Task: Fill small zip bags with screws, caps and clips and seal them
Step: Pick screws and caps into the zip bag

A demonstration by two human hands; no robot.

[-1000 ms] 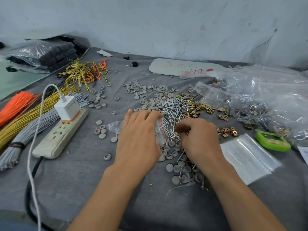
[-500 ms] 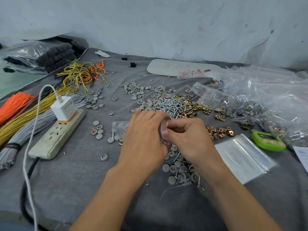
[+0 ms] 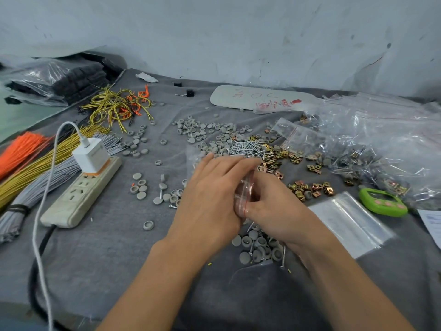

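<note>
Both hands meet at the middle of the grey cloth. My left hand [image 3: 212,197] and my right hand [image 3: 274,206] pinch a small clear zip bag [image 3: 243,194] between them along its red-lined top edge; the bag's contents are mostly hidden behind my fingers. Just beyond lies a heap of silver screws [image 3: 245,148]. Grey round caps [image 3: 205,132] spread behind and left of it. Brass-coloured clips [image 3: 310,188] sit to the right. More caps and a few screws [image 3: 257,247] lie under my right wrist.
A stack of empty zip bags [image 3: 350,223] and a green timer [image 3: 381,201] lie right. Filled bags [image 3: 372,149] pile at far right. A power strip [image 3: 81,194] with a white charger, and wire bundles [image 3: 35,161], occupy the left.
My right hand left the screw pile and came to the bag's mouth. Both hands now press the bag's top edge together, and my fingers have slid along it.
</note>
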